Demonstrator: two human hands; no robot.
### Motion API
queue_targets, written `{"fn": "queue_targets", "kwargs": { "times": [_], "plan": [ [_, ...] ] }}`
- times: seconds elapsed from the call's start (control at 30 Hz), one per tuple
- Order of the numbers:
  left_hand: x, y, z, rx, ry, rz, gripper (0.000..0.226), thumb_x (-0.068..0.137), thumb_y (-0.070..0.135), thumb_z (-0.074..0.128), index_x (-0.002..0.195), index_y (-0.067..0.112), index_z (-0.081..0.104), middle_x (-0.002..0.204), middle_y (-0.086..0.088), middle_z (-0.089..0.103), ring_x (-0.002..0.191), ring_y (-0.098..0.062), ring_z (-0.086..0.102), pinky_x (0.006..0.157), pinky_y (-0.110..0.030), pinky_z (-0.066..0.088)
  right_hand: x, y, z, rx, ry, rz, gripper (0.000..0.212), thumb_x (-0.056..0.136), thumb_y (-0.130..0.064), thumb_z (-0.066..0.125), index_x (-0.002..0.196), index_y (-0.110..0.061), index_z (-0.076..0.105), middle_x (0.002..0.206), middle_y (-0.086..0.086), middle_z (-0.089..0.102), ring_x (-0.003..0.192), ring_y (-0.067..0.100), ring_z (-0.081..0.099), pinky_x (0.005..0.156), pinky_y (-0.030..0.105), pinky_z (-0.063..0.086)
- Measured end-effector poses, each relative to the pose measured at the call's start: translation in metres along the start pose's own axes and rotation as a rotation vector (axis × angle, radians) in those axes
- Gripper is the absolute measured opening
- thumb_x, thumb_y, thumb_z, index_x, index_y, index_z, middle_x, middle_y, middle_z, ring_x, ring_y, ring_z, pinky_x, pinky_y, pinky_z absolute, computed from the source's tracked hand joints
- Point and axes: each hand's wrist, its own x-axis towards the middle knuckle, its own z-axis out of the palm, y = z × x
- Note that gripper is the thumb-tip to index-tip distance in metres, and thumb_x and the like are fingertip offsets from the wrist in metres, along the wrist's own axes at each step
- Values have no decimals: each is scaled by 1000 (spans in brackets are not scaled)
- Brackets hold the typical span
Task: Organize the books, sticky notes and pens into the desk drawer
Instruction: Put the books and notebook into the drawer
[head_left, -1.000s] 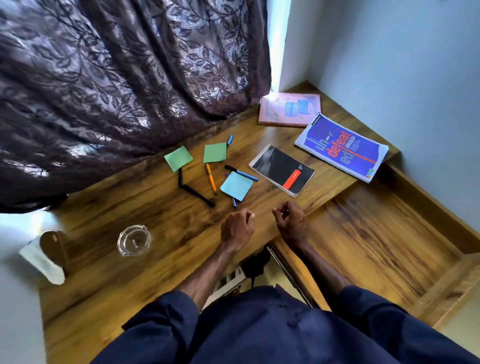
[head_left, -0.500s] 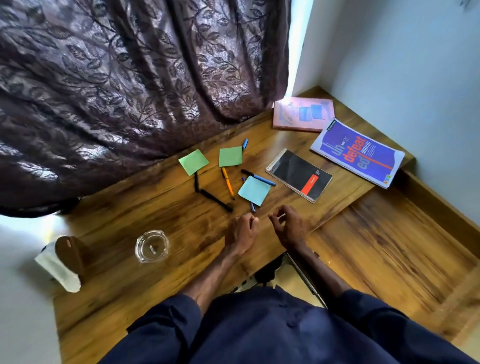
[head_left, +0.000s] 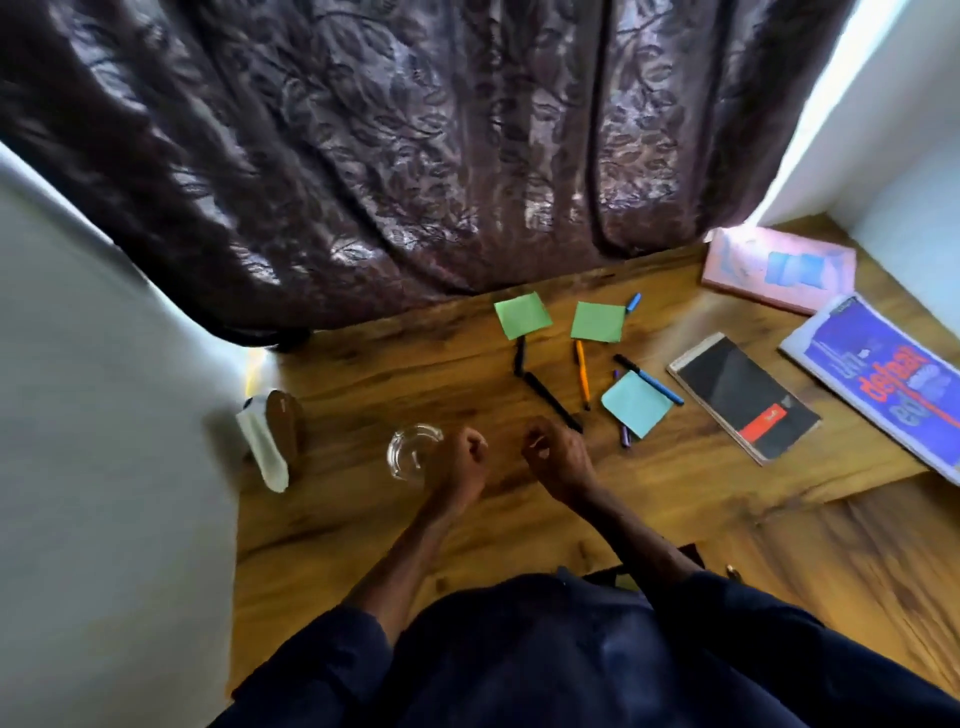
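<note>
Stationery lies scattered across the far half of a wooden desk, in front of a dark leaf-patterned curtain. Two green sticky notes sit side by side near the curtain's hem, the left green note turned at an angle and the right green note squarer to the view. A blue pen tip pokes out beyond the right one. A light blue sticky note lies nearer the person, covering the middle of a purple pen.

Between the notes are an orange pen, a short black pen below the left green note, a longer black pen running diagonally, and a blue-and-black pen touching the light blue note's far edge.

To the right lie three books, all flat: a black notebook with a red label, a blue book with orange lettering, and a pink book in the far corner by the wall.

The left hand is clenched into a fist over the desk and grasps nothing; it is just beside a clear glass ashtray. The right hand is near it, fingers curled in, also grasping nothing, close to the longer black pen's near end. Both forearms emerge from dark blue sleeves.
</note>
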Motion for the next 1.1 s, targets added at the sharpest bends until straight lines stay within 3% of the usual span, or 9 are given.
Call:
{"fn": "queue_targets", "kwargs": {
  "times": [0.1, 0.17, 0.27, 0.37, 0.6, 0.73, 0.87, 0.97, 1.1],
  "plan": [
    [12, -29, -21, 40, 205, -54, 15, 87, 23, 63, 101, 21, 67, 93, 1, 70, 89, -21, 65, 71, -32, 52, 24, -9, 13, -17, 1, -37, 8, 82, -10, 61, 85, -17, 58, 75, 0, 64, 64, 21, 64, 52, 39, 51],
    [13, -46, -35, 74, 268, -176, 31, 86, 26, 67, 115, 17, 63, 109, -8, 66, 103, -29, 60, 81, -40, 51, 36, -17, 20, -59, -18, 5, 9, 81, -8, 61, 83, -17, 59, 74, 0, 66, 63, 20, 64, 49, 31, 47],
    [14, -73, -45, 142, 200, -404, 62, 82, 45, 72, 130, 10, 55, 128, -15, 59, 119, -35, 54, 89, -44, 49, 45, -18, 28, -99, -56, -61, 10, 79, -7, 64, 86, -13, 64, 77, 0, 69, 63, 18, 65, 49, 25, 47],
    [15, -94, -42, 93, 126, -520, 75, 79, 70, 63, 123, 9, 60, 122, -13, 64, 110, -35, 63, 86, -41, 55, 48, -9, 33, -80, -95, -76, 10, 80, -10, 63, 90, -10, 65, 81, 2, 71, 64, 19, 67, 50, 30, 53],
    [15, -71, -24, 53, 91, -367, 45, 88, 57, 59, 81, 14, 66, 80, -5, 70, 74, -23, 67, 53, -27, 44, 31, 17, 20, -10, -177, -66, 19, 84, -30, 65, 87, -12, 64, 79, -7, 68, 64, 5, 64, 53, 28, 56],
    [16, -19, -16, -124, 106, -155, 19, 90, 34, 67, 86, 18, 57, 76, 5, 62, 67, -16, 59, 51, -29, 44, 27, 10, -8, 49, -160, 106, 32, 85, -37, 74, 95, -6, 72, 84, 2, 76, 75, 12, 71, 63, 26, 53],
    [27, 26, -3, -232, 91, -20, 23, 89, 44, 66, 90, 23, 57, 81, 8, 64, 69, -14, 63, 55, -38, 56, 37, 21, -31, 202, -274, 264, 12, 89, -32, 72, 82, -23, 74, 76, 0, 73, 71, 19, 70, 65, 40, 54],
    [34, 58, 3, -340, 18, 36, 22, 90, 39, 69, 98, 22, 58, 96, 7, 65, 86, -14, 66, 67, -37, 60, 43, 30, -51, 370, -145, 323, 16, 89, -18, 72, 77, -27, 70, 64, -9, 68, 59, 6, 63, 55, 34, 50],
    [40, 80, 6, -432, -77, 52, 26, 85, 26, 77, 102, 26, 56, 118, 5, 65, 114, -12, 59, 92, -30, 51, 53, 27, -83, 306, 60, 297, 7, 85, -15, 72, 84, -21, 75, 65, -6, 68, 58, -1, 56, 52, 24, 43]
  ]
}}
